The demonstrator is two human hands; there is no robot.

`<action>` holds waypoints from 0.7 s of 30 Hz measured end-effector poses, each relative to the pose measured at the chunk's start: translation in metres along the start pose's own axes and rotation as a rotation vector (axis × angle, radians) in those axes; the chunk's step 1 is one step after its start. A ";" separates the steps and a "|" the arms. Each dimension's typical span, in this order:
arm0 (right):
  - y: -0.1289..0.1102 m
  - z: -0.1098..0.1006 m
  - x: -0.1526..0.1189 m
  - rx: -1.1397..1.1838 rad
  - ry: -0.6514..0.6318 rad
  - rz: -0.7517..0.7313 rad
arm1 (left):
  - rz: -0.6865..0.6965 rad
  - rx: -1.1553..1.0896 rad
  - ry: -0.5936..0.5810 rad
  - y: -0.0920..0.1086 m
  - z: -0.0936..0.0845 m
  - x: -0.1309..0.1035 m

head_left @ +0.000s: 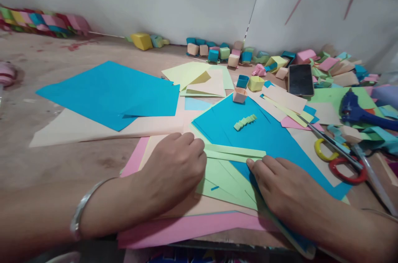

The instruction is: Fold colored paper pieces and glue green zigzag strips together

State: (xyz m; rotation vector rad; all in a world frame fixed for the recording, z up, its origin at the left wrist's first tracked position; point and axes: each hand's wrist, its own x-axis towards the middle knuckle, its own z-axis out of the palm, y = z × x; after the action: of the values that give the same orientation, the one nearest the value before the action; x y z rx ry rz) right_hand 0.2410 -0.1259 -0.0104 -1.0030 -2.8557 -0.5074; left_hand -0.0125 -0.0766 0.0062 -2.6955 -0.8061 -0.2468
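A folded light green paper strip [233, 153] lies across the blue sheet [270, 134] and a light green sheet [226, 184]. My left hand [177, 167], its fingers curled, is closed on the strip's left end. At the right end, my right hand [276, 184] pinches the strip between thumb and fingers. Just above the strip sits a small pleated green paper piece [245, 122]. A tiny blue scrap [214, 188] rests on the green sheet between my hands.
Another blue sheet [108, 93] lies at the left. Small paper boxes [214, 53] line the wall. On the right are a phone [300, 80], a blue glue gun [367, 113], scissors with red and yellow handles [348, 170] and a paper pile [336, 66].
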 end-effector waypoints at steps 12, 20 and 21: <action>0.012 0.004 0.008 0.039 0.012 0.039 | 0.041 -0.332 -0.068 -0.004 0.016 0.019; 0.017 0.005 0.010 0.088 0.027 0.103 | 0.115 -0.243 -0.073 -0.007 0.022 0.020; 0.017 0.006 0.009 0.098 0.028 0.124 | 0.107 -0.261 -0.073 -0.007 0.020 0.020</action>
State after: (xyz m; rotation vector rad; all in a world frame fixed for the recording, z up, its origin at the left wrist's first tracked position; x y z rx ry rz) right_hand 0.2449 -0.1056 -0.0097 -1.1364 -2.7424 -0.3647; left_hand 0.0011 -0.0538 -0.0061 -2.9973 -0.6892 -0.2453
